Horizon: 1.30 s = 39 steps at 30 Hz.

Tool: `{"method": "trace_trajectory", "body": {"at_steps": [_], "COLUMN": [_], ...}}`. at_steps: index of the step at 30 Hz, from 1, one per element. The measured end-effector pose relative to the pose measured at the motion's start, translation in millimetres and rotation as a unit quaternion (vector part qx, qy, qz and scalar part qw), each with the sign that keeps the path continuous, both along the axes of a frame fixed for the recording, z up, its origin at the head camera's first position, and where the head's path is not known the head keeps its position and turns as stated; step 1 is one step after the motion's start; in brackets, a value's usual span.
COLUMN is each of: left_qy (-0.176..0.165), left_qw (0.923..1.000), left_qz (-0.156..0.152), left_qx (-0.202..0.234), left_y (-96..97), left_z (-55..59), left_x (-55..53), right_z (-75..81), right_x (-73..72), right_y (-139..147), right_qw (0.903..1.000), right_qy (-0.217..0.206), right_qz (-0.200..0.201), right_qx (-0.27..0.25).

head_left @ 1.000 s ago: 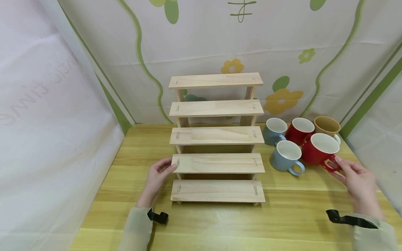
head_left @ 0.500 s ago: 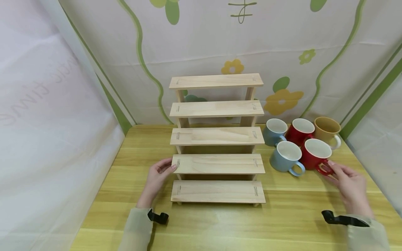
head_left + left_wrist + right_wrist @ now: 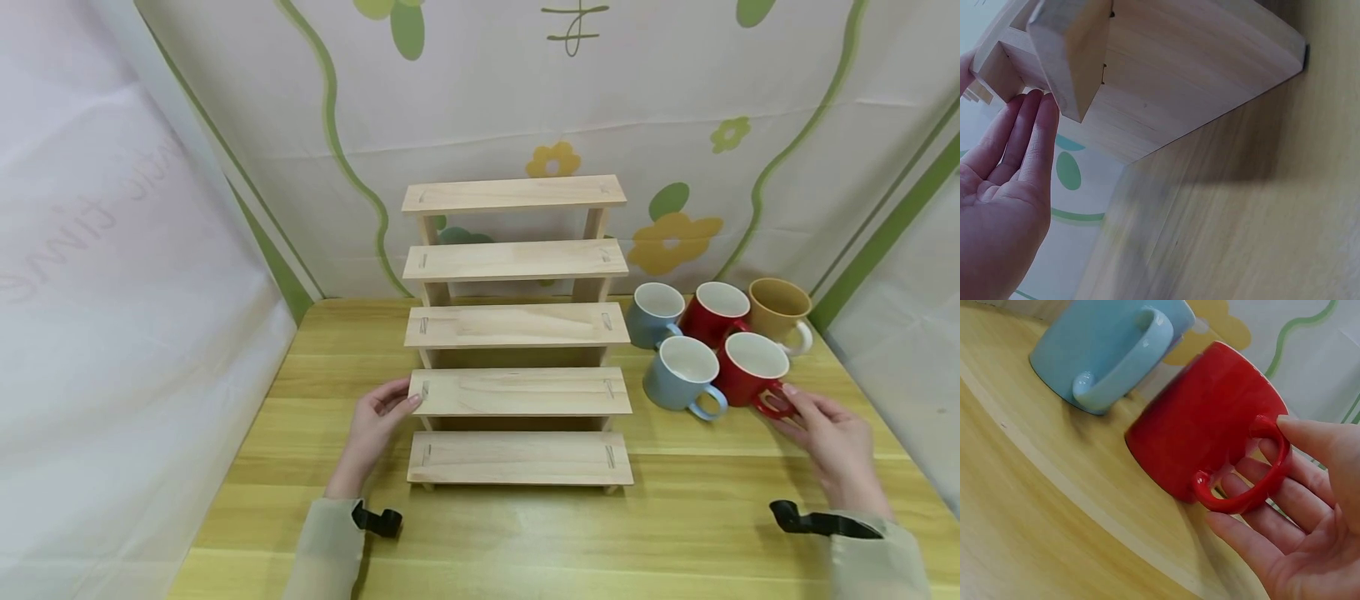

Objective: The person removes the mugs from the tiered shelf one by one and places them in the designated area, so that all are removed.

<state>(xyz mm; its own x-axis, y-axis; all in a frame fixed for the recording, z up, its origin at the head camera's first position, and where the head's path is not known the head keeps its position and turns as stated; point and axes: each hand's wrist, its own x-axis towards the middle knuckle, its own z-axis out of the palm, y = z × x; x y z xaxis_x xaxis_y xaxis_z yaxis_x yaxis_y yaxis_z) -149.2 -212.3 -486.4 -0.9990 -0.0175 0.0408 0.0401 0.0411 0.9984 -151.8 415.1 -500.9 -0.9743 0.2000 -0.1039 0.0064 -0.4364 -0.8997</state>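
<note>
A stepped wooden display rack (image 3: 517, 325) stands on the table. My left hand (image 3: 380, 421) grips the left end of its second-lowest board, thumb on top; the left wrist view has the fingers (image 3: 1038, 144) beneath the board. At the right, my right hand (image 3: 836, 437) pinches the handle of the front red mug (image 3: 742, 379). That mug is upright, its white inside facing up. Seen from the right wrist, the thumb is at the top of the handle and the other fingers are behind and under it. A light blue mug (image 3: 675, 383) stands just left of it.
Behind these mugs stand another blue mug (image 3: 648, 321), another red mug (image 3: 705, 321) and a tan mug (image 3: 772, 312) with a white handle. White printed cloth (image 3: 487, 100) hangs behind and on both sides. The wood-grain table (image 3: 517, 542) extends in front of the rack.
My right hand has brought the red mug left and down to beside the front blue mug, where it has stayed over the last half second. My left hand keeps its hold.
</note>
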Motion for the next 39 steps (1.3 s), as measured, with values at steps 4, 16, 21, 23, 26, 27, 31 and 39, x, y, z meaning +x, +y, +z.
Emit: {"method": "trace_trajectory", "body": {"at_steps": [4, 16, 21, 23, 26, 27, 31, 39], "left_qy": [0.001, 0.004, 0.004, 0.007, 0.007, 0.006, 0.002, 0.002], "left_qw": [1.0, 1.0, 1.0, 0.9999, 0.9999, 0.9999, 0.9999, 0.9997], "left_qz": [-0.001, -0.002, -0.003, -0.002, 0.001, 0.001, 0.002, -0.004], "left_qx": [0.0, -0.002, -0.004, -0.008, -0.012, -0.012, -0.016, -0.023], "left_y": [-0.9, -3.2, -2.7, -2.3, -2.1, -2.2, -2.3, -1.3], "left_z": [-0.7, -1.1, 0.0, 0.5, 1.1, 1.3, 0.9, 0.9], "left_x": [0.2, 1.7, 1.2, 0.7, 0.7, 0.8, 0.8, 0.2], "right_z": [-0.6, -7.9, -6.3, -5.9, -5.9, -6.0, -5.7, -4.6], "right_x": [-1.9, -4.8, -4.7, -5.0, -5.4, -5.6, -5.0, -1.0], "right_y": [6.9, 11.6, 10.0, 9.1, 8.2, 8.0, 7.2, 10.7], "right_qw": [0.9994, 0.9985, 0.9992, 0.9994, 0.9995, 0.9996, 0.9992, 0.9892], "right_qy": [0.007, 0.019, 0.003, 0.0, -0.001, -0.001, -0.009, -0.049], "right_qz": [0.033, 0.051, 0.036, 0.03, 0.023, 0.021, 0.008, -0.017], "right_qx": [0.0, 0.007, 0.016, 0.017, 0.019, 0.021, 0.039, 0.137]}}
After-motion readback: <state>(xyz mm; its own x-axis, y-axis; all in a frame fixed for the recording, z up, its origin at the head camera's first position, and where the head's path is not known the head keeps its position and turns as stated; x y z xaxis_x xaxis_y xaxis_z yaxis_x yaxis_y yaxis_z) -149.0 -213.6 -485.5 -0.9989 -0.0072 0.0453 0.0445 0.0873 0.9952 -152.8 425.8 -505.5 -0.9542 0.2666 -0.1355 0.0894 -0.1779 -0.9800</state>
